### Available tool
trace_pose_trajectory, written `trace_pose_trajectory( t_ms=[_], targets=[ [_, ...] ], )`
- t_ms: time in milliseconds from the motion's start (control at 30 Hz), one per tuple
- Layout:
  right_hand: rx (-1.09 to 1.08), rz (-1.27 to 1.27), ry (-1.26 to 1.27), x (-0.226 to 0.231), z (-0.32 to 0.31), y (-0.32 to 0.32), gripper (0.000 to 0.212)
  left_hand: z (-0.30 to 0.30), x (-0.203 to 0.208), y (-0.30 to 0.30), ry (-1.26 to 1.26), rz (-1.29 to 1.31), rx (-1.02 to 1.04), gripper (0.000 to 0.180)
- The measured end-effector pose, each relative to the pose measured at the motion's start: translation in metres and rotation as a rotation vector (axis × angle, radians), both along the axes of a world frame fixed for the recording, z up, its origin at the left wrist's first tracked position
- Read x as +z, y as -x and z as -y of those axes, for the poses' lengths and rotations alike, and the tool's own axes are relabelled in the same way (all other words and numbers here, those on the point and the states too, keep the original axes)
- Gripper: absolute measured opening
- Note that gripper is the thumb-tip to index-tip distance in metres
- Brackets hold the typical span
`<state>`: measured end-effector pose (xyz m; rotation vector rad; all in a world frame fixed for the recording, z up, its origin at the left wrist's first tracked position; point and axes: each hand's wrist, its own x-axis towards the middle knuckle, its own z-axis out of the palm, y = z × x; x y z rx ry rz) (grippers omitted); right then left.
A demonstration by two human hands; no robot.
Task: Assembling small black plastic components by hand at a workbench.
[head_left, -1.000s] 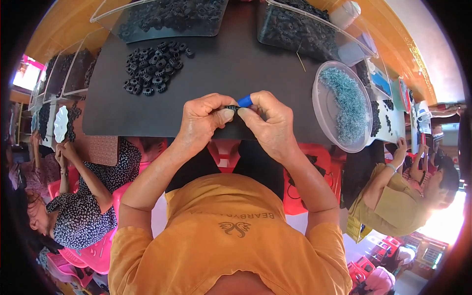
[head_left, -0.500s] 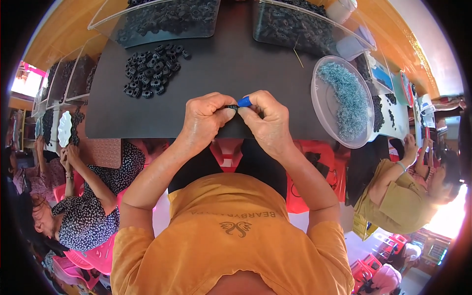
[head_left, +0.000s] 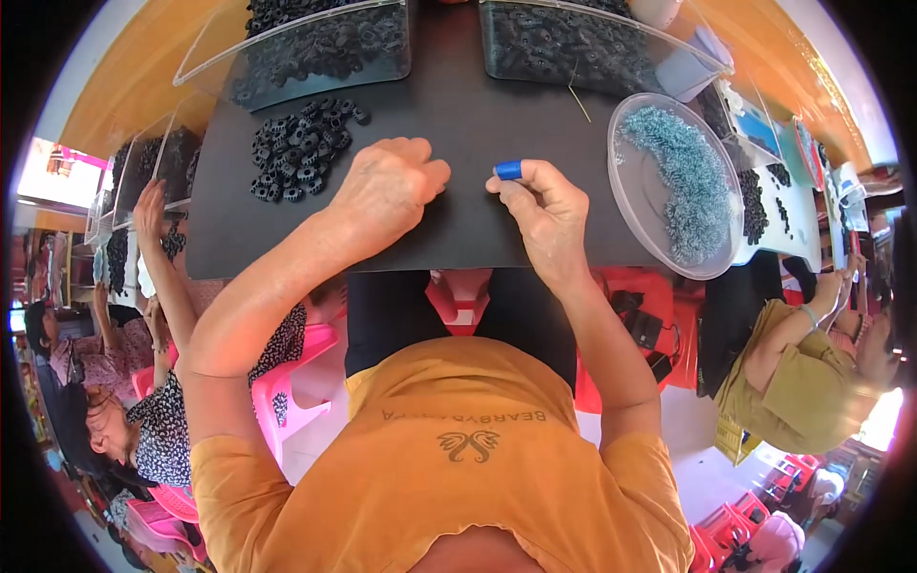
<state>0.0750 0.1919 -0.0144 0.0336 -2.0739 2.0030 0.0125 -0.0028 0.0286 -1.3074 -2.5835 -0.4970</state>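
My left hand [head_left: 392,186] is over the dark tabletop [head_left: 458,244], its back turned up and its fingers curled closed. Whatever it may hold is hidden beneath it. Apart from it, to the right, my right hand [head_left: 544,210] has thumb and index finger pinched together. Blue tape [head_left: 508,170] wraps that index finger. Anything between those fingertips is too small to make out. Beyond my left hand lies a pile of small black plastic parts [head_left: 301,153]. To the right of my right hand, a round clear tray [head_left: 626,205] holds a heap of tiny pale-blue pieces [head_left: 683,191].
Two clear bins of black parts, a left bin [head_left: 330,57] and a right bin [head_left: 564,53], stand along the far side. A thin stick [head_left: 581,103] lies by the right bin. Co-workers sit at both sides; one reaches an arm [head_left: 162,248] toward bins at left.
My hands were together on a small black part; now they are apart. The left hand has turned over and moved farther from me; the right has shifted right. A co-worker's arm at left is raised.
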Motion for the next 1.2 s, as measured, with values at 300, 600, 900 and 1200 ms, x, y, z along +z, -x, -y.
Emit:
trace_pose_trajectory(
  t_ms=[300, 600, 900, 1200],
  targets=[
    [0.043, 0.023, 0.061, -0.001, -0.004, -0.001, 0.012, -0.011, -0.013, -0.003, 0.295, -0.254, -0.184, 0.015],
    [0.039, 0.012, 0.04, -0.001, -0.002, 0.0, 0.012, -0.011, -0.027, -0.014, 0.213, -0.423, -0.188, 0.02],
    [0.073, 0.01, 0.062, -0.003, -0.007, -0.001, 0.012, 0.016, -0.013, -0.015, -0.599, 0.951, 0.266, 0.016],
    [0.054, -0.038, 0.08, -0.006, -0.002, -0.002, 0.011, -0.003, 0.002, -0.021, -0.842, 1.174, 0.23, 0.019]
  ],
)
